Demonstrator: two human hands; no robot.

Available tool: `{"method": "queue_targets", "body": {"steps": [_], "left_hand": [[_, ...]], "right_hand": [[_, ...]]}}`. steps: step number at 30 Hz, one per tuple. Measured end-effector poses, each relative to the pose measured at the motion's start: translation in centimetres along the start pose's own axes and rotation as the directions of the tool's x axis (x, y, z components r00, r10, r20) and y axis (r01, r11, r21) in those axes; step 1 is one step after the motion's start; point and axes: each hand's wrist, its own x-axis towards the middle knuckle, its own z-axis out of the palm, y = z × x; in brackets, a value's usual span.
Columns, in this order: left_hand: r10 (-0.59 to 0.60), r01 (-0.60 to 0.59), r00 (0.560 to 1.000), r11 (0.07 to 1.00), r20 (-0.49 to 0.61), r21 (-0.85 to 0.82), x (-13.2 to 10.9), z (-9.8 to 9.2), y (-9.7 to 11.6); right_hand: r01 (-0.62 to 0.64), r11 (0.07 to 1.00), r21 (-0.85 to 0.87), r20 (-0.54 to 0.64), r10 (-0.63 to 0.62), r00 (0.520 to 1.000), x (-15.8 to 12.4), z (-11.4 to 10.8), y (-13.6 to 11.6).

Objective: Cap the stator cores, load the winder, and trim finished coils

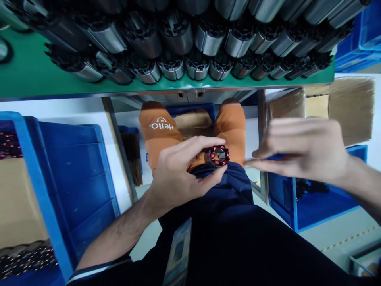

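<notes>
My left hand (181, 169) is wrapped around a small dark cylindrical motor part (218, 155) with red copper windings showing at its end, held above my lap. My right hand (300, 149) hovers just to the right of it, blurred by motion, fingers pressed together and pointing left toward the part; whether anything thin sits between the fingertips is unclear. Below the hands are my dark trousers and orange slippers (162, 127) printed with "Hello.".
A green workbench (26, 71) carries several rows of metal-and-black cylindrical motor parts (196, 43). Blue bins stand at left (74, 174) and right (300, 206), both holding dark parts. Cardboard boxes (351, 103) sit at the right, another under the bench.
</notes>
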Motion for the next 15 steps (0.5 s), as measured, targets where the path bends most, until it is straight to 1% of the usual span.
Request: {"method": "queue_targets", "body": {"steps": [1, 2, 3, 4, 5, 6, 7, 8, 9, 10, 11, 12, 13, 14, 15], "left_hand": [[0.032, -0.032, 0.999, 0.999, -0.031, 0.002, -0.1, 0.0, -0.1], [0.079, -0.077, 0.995, 0.997, -0.066, 0.026, -0.2, 0.1, -0.3], [0.138, -0.133, 0.986, 0.989, -0.096, 0.059, -0.3, 0.2, -0.4], [0.200, -0.190, 0.973, 0.977, -0.116, 0.096, -0.4, 0.3, -0.6], [0.259, -0.242, 0.957, 0.961, -0.131, 0.134, -0.4, 0.5, -0.6], [0.314, -0.289, 0.938, 0.942, -0.148, 0.167, -0.5, 0.7, -0.6], [0.355, -0.322, 0.920, 0.926, -0.164, 0.196, -0.6, 0.9, -0.6], [0.384, -0.343, 0.906, 0.912, -0.179, 0.223, -0.6, 1.0, -0.5], [0.405, -0.356, 0.894, 0.901, -0.189, 0.248, -0.6, 1.1, -0.4], [0.422, -0.367, 0.887, 0.890, -0.185, 0.269, -0.6, 1.1, -0.2], [0.415, -0.358, 0.894, 0.889, -0.169, 0.286, -0.6, 1.1, -0.1], [0.377, -0.329, 0.916, 0.902, -0.137, 0.280, -0.5, 1.0, 0.1], [0.310, -0.277, 0.945, 0.929, -0.105, 0.245, -0.4, 0.9, 0.2], [0.226, -0.207, 0.971, 0.959, -0.080, 0.191, -0.4, 0.7, 0.3], [0.137, -0.128, 0.989, 0.983, -0.062, 0.131, -0.3, 0.5, 0.3]], "right_hand": [[-0.041, 0.996, 0.074, 0.020, 0.039, 0.999, 0.0, -0.4, 0.2], [-0.121, 0.973, 0.194, 0.072, 0.109, 0.991, 0.1, -0.5, 0.5], [-0.240, 0.910, 0.338, 0.166, 0.194, 0.967, 0.2, -0.3, 0.8], [-0.370, 0.806, 0.462, 0.279, 0.264, 0.923, 0.3, 0.2, 1.1], [-0.488, 0.687, 0.539, 0.391, 0.308, 0.867, 0.5, 0.8, 1.4], [-0.571, 0.586, 0.575, 0.481, 0.323, 0.815, 0.6, 1.6, 1.5], [-0.610, 0.526, 0.592, 0.528, 0.318, 0.787, 0.7, 2.3, 1.6], [-0.606, 0.525, 0.598, 0.535, 0.302, 0.789, 0.7, 2.9, 1.4], [-0.549, 0.598, 0.584, 0.482, 0.288, 0.827, 0.7, 3.4, 1.2], [-0.447, 0.716, 0.536, 0.385, 0.264, 0.884, 0.6, 3.5, 0.8], [-0.329, 0.833, 0.445, 0.278, 0.221, 0.935, 0.4, 3.4, 0.4], [-0.221, 0.917, 0.332, 0.184, 0.167, 0.969, 0.2, 3.1, -0.1], [-0.140, 0.967, 0.215, 0.111, 0.118, 0.987, -0.1, 2.6, -0.5], [-0.080, 0.990, 0.114, 0.054, 0.074, 0.996, -0.2, 2.0, -0.8], [-0.046, 0.998, 0.041, 0.012, 0.045, 0.999, -0.4, 1.4, -0.9]]}}
